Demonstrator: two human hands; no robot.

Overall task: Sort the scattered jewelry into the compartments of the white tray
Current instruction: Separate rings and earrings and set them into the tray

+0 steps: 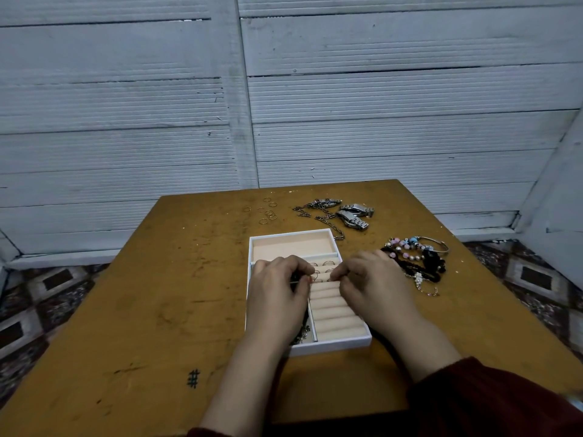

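Note:
The white tray (334, 346) with a peach lining sits mid-table. Its far compartment (293, 246) holds nothing. A few thin rings (328, 264) stand in the far slots of the ring rolls (336, 313). Dark chain jewelry (302, 335) lies in the narrow left compartment. My left hand (277, 298) hovers over that side, thumb and forefinger pinched on a small ring at the rolls. My right hand (372, 285) is curled with its fingertips at the same row, facing the left hand's fingertips. What it holds is hidden.
Several loose gold rings (268, 212) lie beyond the tray on the brown table (164, 294). Metal chains (318, 211) and two steel watches (355, 214) lie far right. Bead bracelets (410, 246) and black bead strands (432, 264) are piled right of the tray. A white wall stands behind.

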